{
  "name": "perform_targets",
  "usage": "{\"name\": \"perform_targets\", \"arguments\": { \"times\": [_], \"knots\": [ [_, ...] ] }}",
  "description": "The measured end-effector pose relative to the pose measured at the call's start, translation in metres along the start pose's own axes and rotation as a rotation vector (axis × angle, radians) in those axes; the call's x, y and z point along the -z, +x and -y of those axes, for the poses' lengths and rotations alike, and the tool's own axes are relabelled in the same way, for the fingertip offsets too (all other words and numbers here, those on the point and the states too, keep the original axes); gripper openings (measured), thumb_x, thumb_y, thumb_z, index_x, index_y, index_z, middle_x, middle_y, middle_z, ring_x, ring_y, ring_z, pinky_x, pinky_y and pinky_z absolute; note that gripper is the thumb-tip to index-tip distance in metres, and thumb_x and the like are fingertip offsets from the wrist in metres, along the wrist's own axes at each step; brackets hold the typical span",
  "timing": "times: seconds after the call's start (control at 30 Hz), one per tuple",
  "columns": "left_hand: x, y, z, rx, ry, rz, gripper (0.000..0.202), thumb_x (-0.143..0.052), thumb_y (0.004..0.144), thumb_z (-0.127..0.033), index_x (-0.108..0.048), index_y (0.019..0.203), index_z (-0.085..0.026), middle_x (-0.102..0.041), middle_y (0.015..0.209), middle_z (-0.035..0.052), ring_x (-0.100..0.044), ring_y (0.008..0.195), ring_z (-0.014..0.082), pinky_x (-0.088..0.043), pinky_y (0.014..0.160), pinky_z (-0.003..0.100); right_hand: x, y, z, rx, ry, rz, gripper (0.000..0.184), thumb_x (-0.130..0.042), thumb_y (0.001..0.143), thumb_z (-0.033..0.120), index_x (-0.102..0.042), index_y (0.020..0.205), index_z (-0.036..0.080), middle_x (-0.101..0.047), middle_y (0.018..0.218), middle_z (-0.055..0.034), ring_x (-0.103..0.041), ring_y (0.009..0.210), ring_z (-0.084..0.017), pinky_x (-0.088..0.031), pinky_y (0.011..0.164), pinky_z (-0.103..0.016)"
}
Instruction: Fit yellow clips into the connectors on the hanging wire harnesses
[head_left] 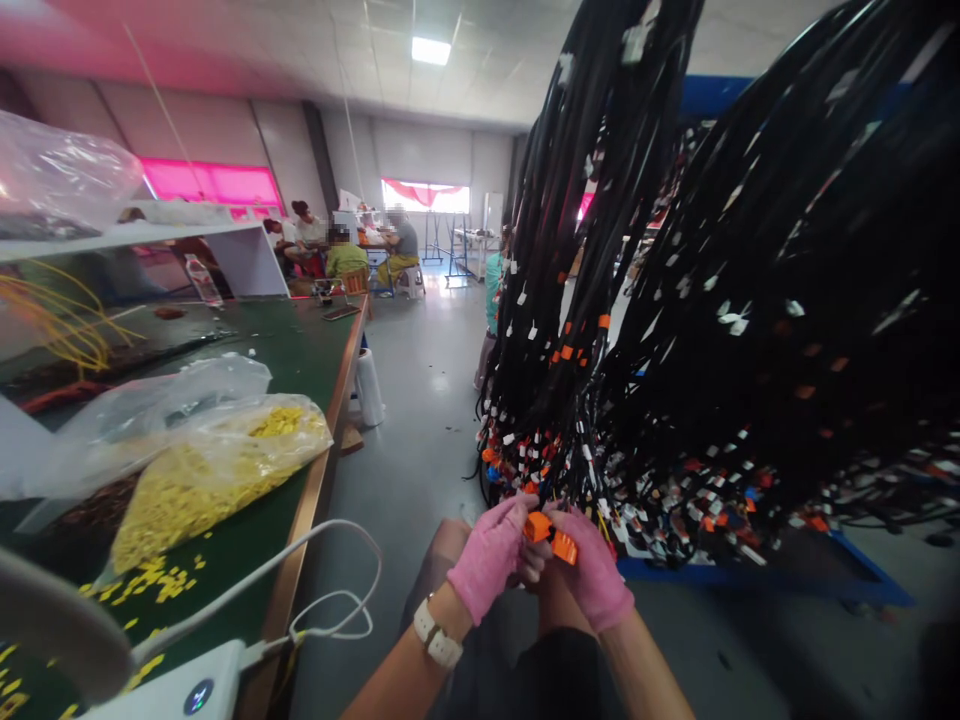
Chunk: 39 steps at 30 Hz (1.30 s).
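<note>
Both hands wear pink gloves with the fingertips bare, and they meet in front of my knees. My left hand (495, 555) is closed around an orange connector (537, 527). Close beside it, my right hand (589, 575) grips a second orange connector (565, 547). The two orange pieces are near each other; whether they touch I cannot tell. Just beyond my fingers hang the lower ends of black cable bundles (555, 330), with many white, orange, red and blue connectors on them. The wires running to the held pieces are mostly hidden by my fingers.
On the left stands a green-topped table (300, 350) with a clear bag of small yellow pieces (202, 490), more spilled beside it. A white power bank (187, 690) with a white cable (337, 525) lies at its near edge. A blue rack base (862, 570) is at right. People sit farther back.
</note>
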<state>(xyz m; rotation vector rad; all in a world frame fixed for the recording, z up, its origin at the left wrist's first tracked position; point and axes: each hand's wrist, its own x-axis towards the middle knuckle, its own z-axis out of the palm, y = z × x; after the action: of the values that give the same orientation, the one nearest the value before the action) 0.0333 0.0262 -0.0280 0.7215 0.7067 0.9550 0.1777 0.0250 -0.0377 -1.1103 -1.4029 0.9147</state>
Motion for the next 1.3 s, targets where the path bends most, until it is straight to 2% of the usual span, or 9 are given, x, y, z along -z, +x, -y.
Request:
{"name": "perform_targets", "arguments": {
  "times": [0.1,0.23,0.37,0.53,0.63,0.73,0.83,1.1,1.3],
  "knots": [
    [0.009,0.007,0.005,-0.092,0.162,-0.152,0.053,-0.062,0.072,-0.051,-0.054,0.109,-0.014,-0.059,0.061,0.0012,-0.05,0.047,0.0098,-0.036,0.044,0.019,0.001,0.0,0.0,-0.079,0.045,-0.059,0.013,-0.071,0.06,0.03,-0.071,0.072,0.025,-0.071,0.084,-0.0057,-0.06,0.089,-0.028,-0.042,0.09,-0.046],
    [0.017,0.013,-0.001,-0.237,0.363,-0.234,0.029,-0.062,0.072,-0.036,-0.063,0.088,-0.012,-0.064,0.08,0.0062,-0.057,0.073,0.0152,-0.044,0.064,0.022,-0.015,0.001,0.007,-0.247,0.244,-0.144,0.018,-0.064,0.071,0.038,-0.066,0.075,0.021,-0.069,0.078,-0.0048,-0.063,0.073,-0.022,-0.051,0.072,-0.038],
    [0.016,0.026,-0.021,-0.227,0.49,-0.271,0.027,-0.054,0.077,-0.034,-0.062,0.09,-0.012,-0.064,0.085,0.0075,-0.057,0.078,0.0168,-0.045,0.068,0.025,-0.028,0.003,0.013,-0.29,0.372,-0.159,0.021,-0.064,0.07,0.042,-0.066,0.073,0.021,-0.069,0.077,-0.0053,-0.063,0.076,-0.023,-0.052,0.073,-0.036],
    [-0.013,0.064,-0.066,-0.4,0.69,-0.178,0.032,-0.058,0.075,-0.039,-0.064,0.095,-0.015,-0.064,0.09,0.0061,-0.055,0.086,0.0182,-0.045,0.076,0.027,-0.014,-0.009,0.004,-0.248,0.465,-0.101,0.022,-0.078,0.057,0.031,-0.069,0.077,0.028,-0.07,0.091,-0.0043,-0.06,0.097,-0.027,-0.049,0.084,-0.039],
    [-0.042,0.094,-0.088,-0.475,0.683,-0.036,0.035,-0.065,0.071,-0.034,-0.062,0.101,-0.016,-0.064,0.097,0.0062,-0.055,0.091,0.0184,-0.043,0.082,0.029,-0.013,-0.017,0.004,-0.303,0.684,-0.067,0.018,-0.071,0.066,0.037,-0.066,0.082,0.029,-0.068,0.082,-0.0012,-0.064,0.078,-0.021,-0.055,0.065,-0.035],
    [-0.065,0.119,-0.093,-0.273,0.577,0.2,0.036,-0.071,0.063,-0.026,-0.061,0.094,-0.012,-0.066,0.084,0.0073,-0.058,0.076,0.0172,-0.047,0.072,0.029,-0.022,-0.014,0.015,-0.493,1.152,0.055,0.019,-0.053,0.081,0.039,-0.062,0.071,0.025,-0.058,0.058,0.0039,-0.052,0.044,-0.009,-0.044,0.04,-0.019],
    [-0.075,0.133,-0.086,-0.076,0.46,0.27,0.026,-0.066,0.063,-0.022,-0.058,0.086,-0.011,-0.063,0.063,0.0037,-0.056,0.056,0.0136,-0.046,0.057,0.026,-0.026,-0.006,0.031,-0.609,1.464,-0.016,0.016,-0.053,0.082,0.029,-0.063,0.072,0.022,-0.064,0.067,0.0015,-0.059,0.056,-0.008,-0.045,0.046,-0.016],
    [-0.063,0.137,-0.08,-0.063,0.416,0.278,0.017,-0.06,0.062,-0.02,-0.052,0.076,-0.013,-0.061,0.06,0.0028,-0.056,0.052,0.0128,-0.046,0.052,0.024,-0.021,-0.001,0.05,-0.698,1.399,0.006,0.026,-0.05,0.084,0.039,-0.067,0.084,0.02,-0.071,0.088,-0.0025,-0.066,0.082,-0.013,-0.052,0.074,-0.026],
    [-0.048,0.128,-0.088,-0.067,0.421,0.305,0.018,-0.061,0.066,-0.026,-0.047,0.071,-0.015,-0.047,0.052,-0.0048,-0.044,0.043,0.0074,-0.043,0.045,0.022,-0.022,-0.019,0.031,-0.671,0.971,0.048,0.039,-0.055,0.08,0.049,-0.064,0.104,0.02,-0.07,0.089,-0.0079,-0.067,0.078,-0.018,-0.052,0.07,-0.032]
  ]
}}
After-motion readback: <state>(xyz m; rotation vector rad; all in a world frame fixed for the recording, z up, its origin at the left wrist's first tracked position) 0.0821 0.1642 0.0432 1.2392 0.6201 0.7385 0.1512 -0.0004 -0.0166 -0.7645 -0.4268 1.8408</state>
